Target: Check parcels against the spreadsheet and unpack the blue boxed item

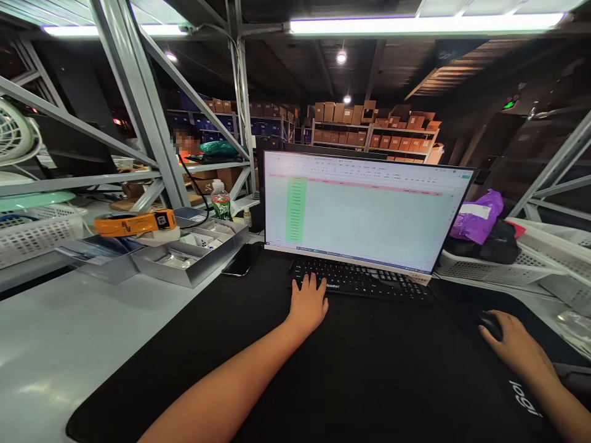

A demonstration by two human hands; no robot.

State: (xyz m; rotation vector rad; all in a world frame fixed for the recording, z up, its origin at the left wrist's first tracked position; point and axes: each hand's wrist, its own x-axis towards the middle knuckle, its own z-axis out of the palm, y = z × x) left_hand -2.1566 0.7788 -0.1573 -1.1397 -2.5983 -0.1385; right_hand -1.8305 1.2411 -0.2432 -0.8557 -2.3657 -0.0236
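Note:
My left hand (309,301) rests with spread fingers on the left end of a black keyboard (357,282). Over at the right, my right hand (519,344) is wrapped round a black computer mouse (490,325), whose front shows past the fingers. Behind the keyboard stands a monitor (364,215) with a spreadsheet on it, one column green and the header row pink. Under both forearms lies a large black desk mat (369,369).
A phone (240,261) lies left of the keyboard, near grey boxes (170,264) of small items. Behind them are an orange tape roll (133,223) and a bottle (221,202). At right, a white basket (484,268) holds a purple parcel (478,216). A person (187,144) is beyond the frame.

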